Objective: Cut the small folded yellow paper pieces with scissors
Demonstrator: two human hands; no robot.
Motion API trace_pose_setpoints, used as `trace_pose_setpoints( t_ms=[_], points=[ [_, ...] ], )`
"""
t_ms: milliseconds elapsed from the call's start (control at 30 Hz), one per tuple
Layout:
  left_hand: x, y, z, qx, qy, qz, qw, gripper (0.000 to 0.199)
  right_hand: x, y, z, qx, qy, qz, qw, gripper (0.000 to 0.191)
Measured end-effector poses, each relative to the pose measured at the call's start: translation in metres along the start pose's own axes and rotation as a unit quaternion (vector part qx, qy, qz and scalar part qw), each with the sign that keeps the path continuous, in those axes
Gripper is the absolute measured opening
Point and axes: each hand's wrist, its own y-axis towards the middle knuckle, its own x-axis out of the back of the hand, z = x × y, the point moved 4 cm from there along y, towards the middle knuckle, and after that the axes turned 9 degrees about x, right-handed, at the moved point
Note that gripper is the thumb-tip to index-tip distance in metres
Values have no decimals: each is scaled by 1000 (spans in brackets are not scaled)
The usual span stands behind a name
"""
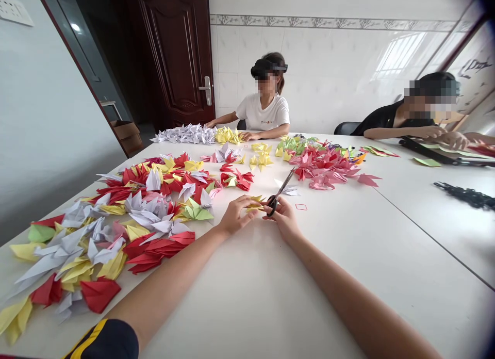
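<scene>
Fingers of left hand pinch yellow folded paper; right hand narrowly grips black scissors.

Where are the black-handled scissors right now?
In the head view, the black-handled scissors sit in the person's right hand, beside the yellow folded paper in their left hand, below the red-pink paper pile.

Scissors: black handles, grey steel blades.
Folded paper: yellow.
Near-left origami crane: solid red.
Centre origami crane: light green.
Far crane pile: white.
Right crane pile: pink and red.
Table: white.
Door: dark red-brown, panelled.
Wall tile border: grey leaf motif on white.
Sleeve: navy, yellow stripe.
Far T-shirt: white, small red chest print.
Right-hand co-worker's top: black.
</scene>
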Motion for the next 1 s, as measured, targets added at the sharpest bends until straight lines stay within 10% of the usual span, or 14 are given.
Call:
trace_pose_setpoints(
  t_ms=[667, 1000],
  points=[
    [-3, 6, 15, 91, -69, -53, 992, 19, -3, 0, 2, -1, -5, 9, 1000, 39],
    [-6, 4, 21, 56, -58, -48, 996, 56, -3, 0, 4, 37, -1, 1, 999, 41]
  ],
)
